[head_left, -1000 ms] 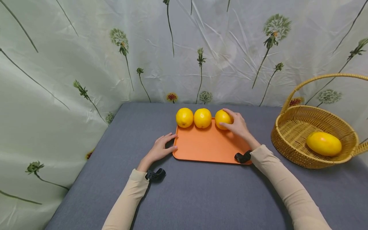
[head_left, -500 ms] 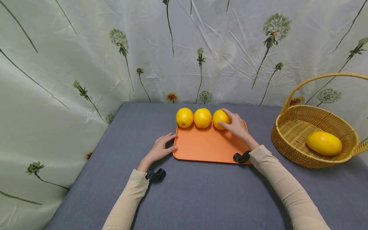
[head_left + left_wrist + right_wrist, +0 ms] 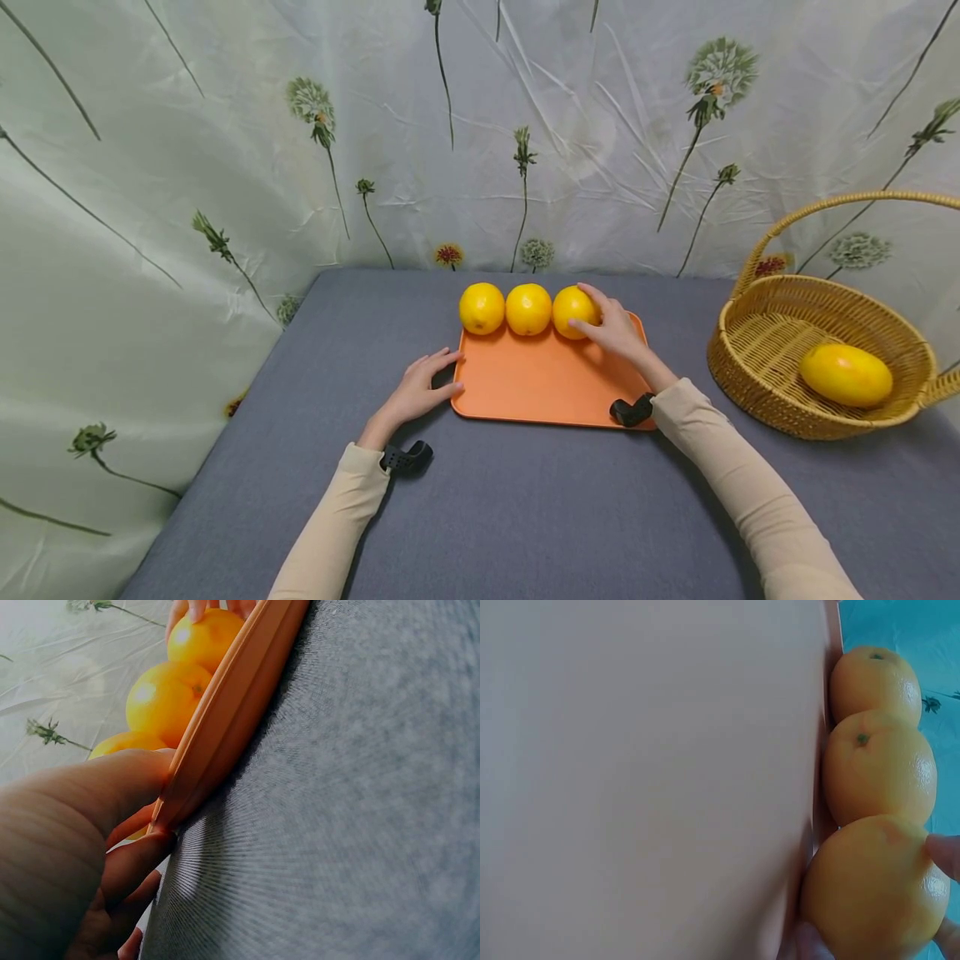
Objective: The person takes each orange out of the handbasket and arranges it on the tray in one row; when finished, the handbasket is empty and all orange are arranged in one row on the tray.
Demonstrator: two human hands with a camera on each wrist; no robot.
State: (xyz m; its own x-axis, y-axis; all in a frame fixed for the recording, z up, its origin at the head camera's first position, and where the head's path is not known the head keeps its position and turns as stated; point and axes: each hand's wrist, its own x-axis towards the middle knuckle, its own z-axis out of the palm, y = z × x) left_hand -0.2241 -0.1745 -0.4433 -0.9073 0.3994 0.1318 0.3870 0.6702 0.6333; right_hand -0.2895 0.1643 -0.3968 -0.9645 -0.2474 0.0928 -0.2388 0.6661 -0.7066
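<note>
Three oranges stand in a row along the far edge of an orange tray: a left orange, a middle orange and a right orange. My right hand holds the right orange between thumb and fingers, and in the right wrist view this orange touches its neighbour. At the tray's left side, my left hand touches the rim with spread thumb and fingers. The left wrist view shows its thumb against the tray's edge.
A wicker basket with a tall handle stands to the right, with an oval yellow fruit inside. Grey cloth covers the table. A flower-printed curtain hangs behind and on the left.
My right hand has slid the right orange leftward, closing the gap to the middle orange. The left hand and the tray look unmoved.
</note>
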